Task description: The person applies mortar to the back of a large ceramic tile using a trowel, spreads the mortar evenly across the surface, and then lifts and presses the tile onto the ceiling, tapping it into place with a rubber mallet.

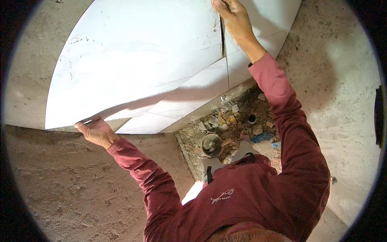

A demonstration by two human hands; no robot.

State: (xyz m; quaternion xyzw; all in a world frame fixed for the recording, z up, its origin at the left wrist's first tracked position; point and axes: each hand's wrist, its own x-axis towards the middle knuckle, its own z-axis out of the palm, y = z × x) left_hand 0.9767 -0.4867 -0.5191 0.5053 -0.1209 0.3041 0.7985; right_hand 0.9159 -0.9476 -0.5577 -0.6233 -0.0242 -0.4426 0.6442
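Observation:
A large white tile [137, 52] with faint grey veining and small dirt marks stands against the wall at the upper left. My left hand [97, 132] is closed on its lower edge near the left corner, fingertips hidden behind it. At the top of the view, my right hand [236, 24] grips the tile's right edge; part of the fingers is cut off by the frame. Below and to the right, more white tiles [201, 90] are set on the wall. A narrow dark gap runs between the held tile and the one to its right.
Rough bare plaster [72, 181] covers the wall at left; grey plaster wall [342, 80] rises at right. On the floor below lie rubble [217, 121], a round bucket [212, 144], a small dark-mouthed pipe [252, 118] and a blue scrap [262, 137], close to my feet.

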